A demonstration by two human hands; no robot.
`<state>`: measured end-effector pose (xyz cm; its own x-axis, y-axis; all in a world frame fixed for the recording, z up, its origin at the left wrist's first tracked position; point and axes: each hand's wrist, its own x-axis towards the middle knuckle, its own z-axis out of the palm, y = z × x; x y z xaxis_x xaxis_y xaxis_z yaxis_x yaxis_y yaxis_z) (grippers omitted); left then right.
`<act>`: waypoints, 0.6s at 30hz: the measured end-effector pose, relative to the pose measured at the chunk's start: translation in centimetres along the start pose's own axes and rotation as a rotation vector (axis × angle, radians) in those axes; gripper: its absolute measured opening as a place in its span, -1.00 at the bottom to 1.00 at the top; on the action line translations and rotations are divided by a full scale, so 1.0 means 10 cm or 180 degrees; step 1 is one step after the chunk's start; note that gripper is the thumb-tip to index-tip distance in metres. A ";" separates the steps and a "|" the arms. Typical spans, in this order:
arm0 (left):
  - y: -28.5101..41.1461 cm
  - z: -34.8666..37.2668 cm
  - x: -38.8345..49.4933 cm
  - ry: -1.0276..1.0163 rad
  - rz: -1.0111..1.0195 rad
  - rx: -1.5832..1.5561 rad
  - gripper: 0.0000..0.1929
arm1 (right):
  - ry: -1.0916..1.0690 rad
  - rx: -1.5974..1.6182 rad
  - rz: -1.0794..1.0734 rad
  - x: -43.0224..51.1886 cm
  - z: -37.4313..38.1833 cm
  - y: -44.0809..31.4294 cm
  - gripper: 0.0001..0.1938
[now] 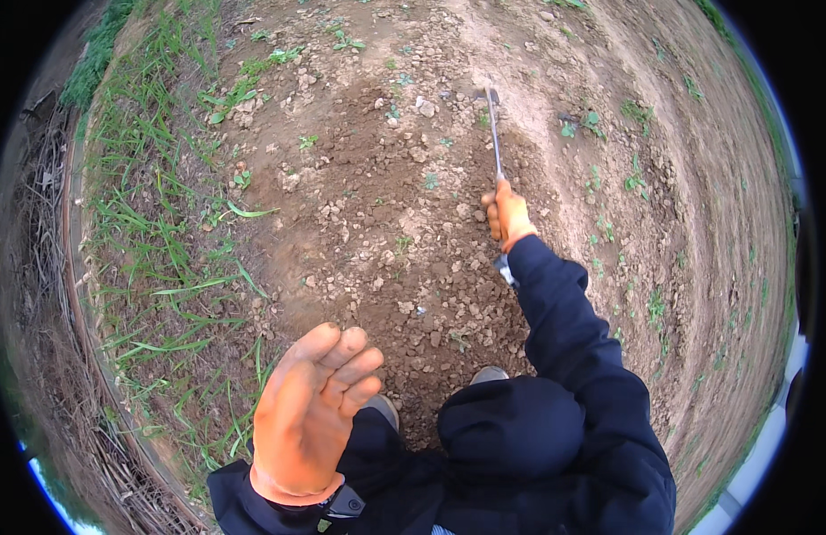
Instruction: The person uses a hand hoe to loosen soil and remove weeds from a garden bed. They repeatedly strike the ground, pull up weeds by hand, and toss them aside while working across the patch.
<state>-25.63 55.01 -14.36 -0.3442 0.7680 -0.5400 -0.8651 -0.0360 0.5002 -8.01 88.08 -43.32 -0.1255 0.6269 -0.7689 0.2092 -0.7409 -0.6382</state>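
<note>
My right hand [510,210], in an orange work glove, is closed around the near end of a hand hoe [494,130]. The hoe's thin handle stretches away from me, and its dark blade [488,93] is at or close to the soil; contact is hard to tell. My left hand [312,411], gloved in orange too, is raised over my left knee with the palm in view and nothing in it. Beneath both hands lies brown, cloddy soil [386,247] with small green weeds [431,180] scattered through it.
Long-bladed grass [169,247] grows in a strip on the left. Beyond it run a narrow curb [85,301] and a heap of dry stalks [48,247]. Pale stones [425,107] lie left of the blade. Leafy seedlings [635,177] dot the soil ridges on the right. My shoe tips [490,374] show below.
</note>
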 end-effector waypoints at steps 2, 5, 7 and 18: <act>0.01 0.00 0.01 0.0025 -0.0013 0.0076 -0.55 | 0.0019 0.0014 0.0067 -0.21 -0.14 0.34 -0.42; 0.01 0.01 0.02 0.0046 -0.0100 0.0267 -0.56 | 0.0058 0.0029 0.0229 -0.56 -0.32 0.80 -0.43; 0.00 0.02 0.03 -0.0029 -0.0139 0.0271 -0.56 | 0.0160 -0.0139 0.0373 -0.76 -0.39 0.97 -0.43; 0.02 -0.01 0.02 0.0007 -0.0131 0.0042 -0.55 | 0.0550 0.0859 -0.0252 0.06 -0.73 -0.06 -0.38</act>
<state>-25.93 55.11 -14.41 -0.3092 0.7674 -0.5617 -0.8737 0.0041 0.4865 -1.16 90.66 -43.10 0.0401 0.6996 -0.7134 -0.0621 -0.7108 -0.7006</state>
